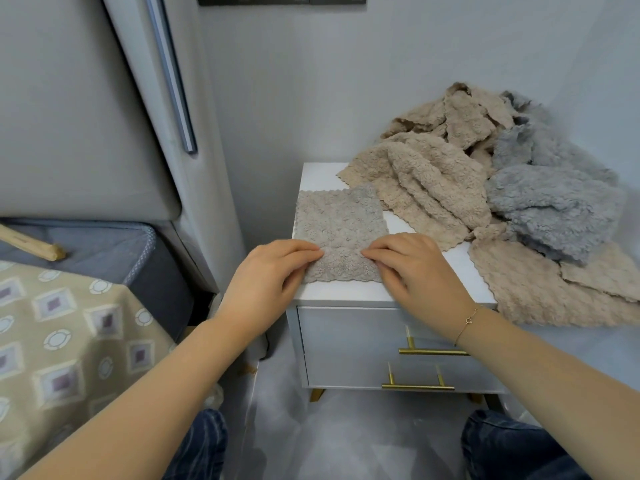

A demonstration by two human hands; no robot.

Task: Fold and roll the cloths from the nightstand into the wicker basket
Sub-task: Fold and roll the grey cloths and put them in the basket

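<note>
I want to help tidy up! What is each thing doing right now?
Grey cloth: flat on the nightstand, near end bunched under both hands.
Left hand: fingers pinch the cloth's near end.
Right hand: fingers pinch the same end.
Cloth pile: unfolded, heaped, some hanging over the right edge.
Nightstand: both drawers closed.

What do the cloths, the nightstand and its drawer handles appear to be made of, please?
The grey cloth under both hands looks like soft fleece or microfibre: bumpy pile, scalloped edge. The beige cloths look the same; the blue-grey cloth is fluffier. The nightstand seems painted or laminated board: smooth, matt white. Its handles look like brass-finished metal: gold and shiny.
</note>
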